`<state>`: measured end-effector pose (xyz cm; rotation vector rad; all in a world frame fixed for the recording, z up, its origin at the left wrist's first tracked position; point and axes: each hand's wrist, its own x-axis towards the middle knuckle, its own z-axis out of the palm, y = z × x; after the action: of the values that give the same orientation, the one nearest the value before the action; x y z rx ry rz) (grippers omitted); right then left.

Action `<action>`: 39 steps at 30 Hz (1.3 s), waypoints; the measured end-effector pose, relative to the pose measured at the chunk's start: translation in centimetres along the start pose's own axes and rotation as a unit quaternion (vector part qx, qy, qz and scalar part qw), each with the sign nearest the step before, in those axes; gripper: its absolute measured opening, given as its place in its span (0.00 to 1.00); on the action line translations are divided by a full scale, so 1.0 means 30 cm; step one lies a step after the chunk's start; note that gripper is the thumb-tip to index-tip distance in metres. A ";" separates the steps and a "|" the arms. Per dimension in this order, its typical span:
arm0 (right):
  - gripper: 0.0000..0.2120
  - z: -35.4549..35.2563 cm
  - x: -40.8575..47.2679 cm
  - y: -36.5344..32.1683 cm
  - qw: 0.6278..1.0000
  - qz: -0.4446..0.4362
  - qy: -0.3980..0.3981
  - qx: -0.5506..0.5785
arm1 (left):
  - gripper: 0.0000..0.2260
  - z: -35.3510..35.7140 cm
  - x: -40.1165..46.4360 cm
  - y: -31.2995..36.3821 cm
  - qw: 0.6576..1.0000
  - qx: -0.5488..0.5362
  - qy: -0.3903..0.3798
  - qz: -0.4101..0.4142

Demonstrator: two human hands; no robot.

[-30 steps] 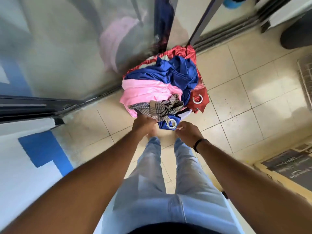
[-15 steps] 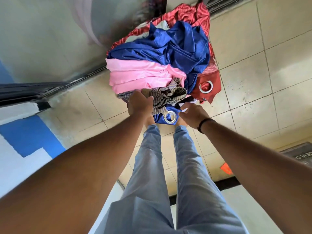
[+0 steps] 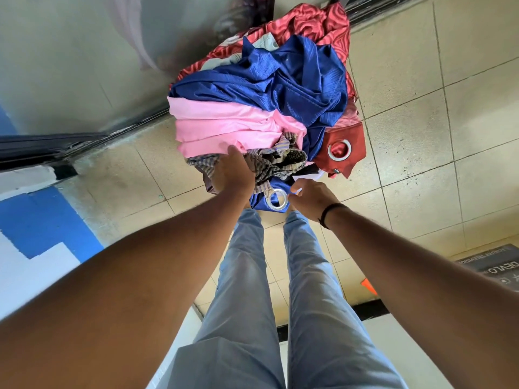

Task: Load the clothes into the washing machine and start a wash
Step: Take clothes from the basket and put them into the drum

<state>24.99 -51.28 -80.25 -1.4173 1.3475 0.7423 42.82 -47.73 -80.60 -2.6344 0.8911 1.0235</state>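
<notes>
A pile of clothes [image 3: 252, 127] lies on the tiled floor against a glass door. It holds a blue curtain [image 3: 295, 77], a pink cloth [image 3: 224, 127], a red patterned curtain [image 3: 314, 23] with a metal eyelet [image 3: 339, 149], and a brown checked cloth [image 3: 275, 161]. My left hand [image 3: 234, 172] grips the pile's near edge at the checked cloth, thumb on the pink cloth. My right hand [image 3: 311, 196] has curled fingers that hold the near edge beside a blue eyelet corner [image 3: 276, 199]. The fingertips of both hands are hidden in the fabric.
My legs in light blue trousers [image 3: 280, 290] stand just before the pile. A glass door [image 3: 84, 51] with a dark floor track [image 3: 84, 141] runs on the left. A blue and white surface [image 3: 33, 248] is at lower left, a printed box [image 3: 494, 268] at right.
The view has closed in on the pile. My left hand has slid forward onto the checked cloth and my right hand has closed in beside the blue eyelet corner.
</notes>
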 end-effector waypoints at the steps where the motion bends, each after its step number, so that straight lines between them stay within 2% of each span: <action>1: 0.15 -0.005 0.004 0.003 1.000 -0.001 0.000 -0.001 | 0.10 0.000 0.003 -0.007 0.999 0.030 -0.004 0.027; 4: 0.15 -0.020 0.008 0.012 1.000 -0.004 0.002 -0.004 | 0.08 -0.006 0.003 -0.039 0.988 0.093 -0.031 0.120; 8: 0.15 -0.034 0.000 0.030 1.000 -0.001 0.011 -0.017 | 0.08 -0.005 -0.012 -0.074 0.986 0.058 -0.032 0.155; 11: 0.16 -0.026 -0.007 0.033 1.000 -0.005 0.004 -0.030 | 0.23 0.009 -0.024 -0.095 0.971 0.125 -0.022 0.201; 12: 0.16 -0.021 -0.008 0.032 0.999 -0.009 0.002 -0.033 | 0.23 0.013 -0.024 -0.100 0.964 0.151 -0.014 0.218; 16: 0.16 0.000 -0.017 0.024 0.999 -0.023 -0.001 -0.035 | 0.09 0.013 -0.004 -0.104 0.959 0.173 -0.020 0.225; 20: 0.16 0.017 -0.031 0.025 0.999 -0.026 -0.007 -0.041 | 0.11 0.011 -0.010 -0.094 0.975 0.115 -0.006 0.192; 22: 0.17 0.019 -0.036 0.022 0.999 -0.027 -0.007 -0.046 | 0.16 0.012 -0.018 -0.096 0.962 0.166 -0.016 0.215; 24: 0.17 0.021 -0.036 0.016 0.998 -0.034 -0.008 -0.054 | 0.11 0.021 -0.015 -0.106 0.940 0.217 -0.010 0.263; 26: 0.17 0.021 -0.036 0.010 0.997 -0.044 -0.008 -0.056 | 0.07 0.026 -0.006 -0.106 0.943 0.184 0.007 0.278; 28: 0.16 0.014 -0.041 0.005 0.997 -0.050 -0.003 -0.056 | 0.06 0.023 -0.009 -0.093 0.961 0.098 0.026 0.259; 30: 0.16 0.006 -0.050 0.001 0.997 -0.048 -0.001 -0.054 | 0.04 0.021 -0.020 -0.087 0.962 0.069 0.032 0.260; 33: 0.16 -0.002 -0.062 -0.010 0.997 -0.048 -0.003 -0.057 | 0.15 0.028 -0.041 -0.109 0.932 0.184 0.011 0.312; 35: 0.16 -0.001 -0.057 -0.018 0.997 -0.057 0.005 -0.057 | 0.18 0.040 -0.033 -0.124 0.904 0.264 0.003 0.336; 39: 0.16 0.015 -0.034 -0.021 0.996 -0.072 0.022 -0.047 | 0.10 0.065 -0.005 -0.121 0.898 0.283 -0.012 0.338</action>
<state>25.50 -50.57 -79.28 -1.5965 1.2423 0.6896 43.81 -44.04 -82.14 -1.8396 1.8395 0.7318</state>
